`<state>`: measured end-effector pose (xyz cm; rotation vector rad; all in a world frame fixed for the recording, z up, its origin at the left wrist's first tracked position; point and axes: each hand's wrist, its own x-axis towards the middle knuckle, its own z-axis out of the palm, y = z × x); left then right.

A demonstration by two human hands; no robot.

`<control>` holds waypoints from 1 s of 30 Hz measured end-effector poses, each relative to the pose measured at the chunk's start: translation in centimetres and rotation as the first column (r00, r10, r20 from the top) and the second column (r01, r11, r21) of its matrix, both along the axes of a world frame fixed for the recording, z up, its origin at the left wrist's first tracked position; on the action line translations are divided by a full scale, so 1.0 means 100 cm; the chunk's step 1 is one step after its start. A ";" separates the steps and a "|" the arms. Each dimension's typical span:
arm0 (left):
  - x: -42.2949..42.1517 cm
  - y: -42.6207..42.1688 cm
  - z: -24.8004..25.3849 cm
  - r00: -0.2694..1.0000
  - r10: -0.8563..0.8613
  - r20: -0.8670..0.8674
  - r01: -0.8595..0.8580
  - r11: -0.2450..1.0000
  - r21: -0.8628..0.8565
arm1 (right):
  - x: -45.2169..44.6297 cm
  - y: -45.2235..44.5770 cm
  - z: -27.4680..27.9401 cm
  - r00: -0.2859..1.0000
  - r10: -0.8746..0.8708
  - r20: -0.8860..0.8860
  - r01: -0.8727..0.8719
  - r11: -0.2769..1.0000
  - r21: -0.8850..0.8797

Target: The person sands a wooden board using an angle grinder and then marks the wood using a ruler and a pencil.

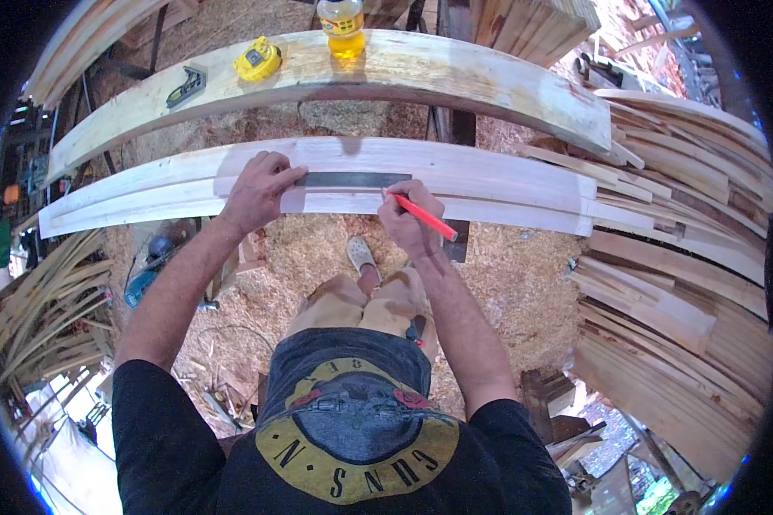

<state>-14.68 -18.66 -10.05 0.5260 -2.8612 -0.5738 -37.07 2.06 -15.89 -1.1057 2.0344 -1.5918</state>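
A pale wooden board runs across in front of me, with long lines or seams along its length. On it lies a dark flat metal ruler. My left hand holds the ruler's left end, fingers bent and pressed down at its edge. My right hand is closed around a thick red pencil. The pencil's tip end is by the ruler's right end; the exact contact point is too small to make out.
A thicker beam lies beyond, bearing a yellow tape measure, a bottle of yellow liquid and a small dark-and-yellow tool. Stacked boards stand right, thin offcuts left. A blue power tool sits on the shavings-covered floor.
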 end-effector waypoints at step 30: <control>0.003 -0.003 -0.004 1.000 -0.028 0.005 0.028 1.000 -0.010 | -0.001 0.001 -0.003 0.999 0.015 -0.047 -0.015 1.000 -0.002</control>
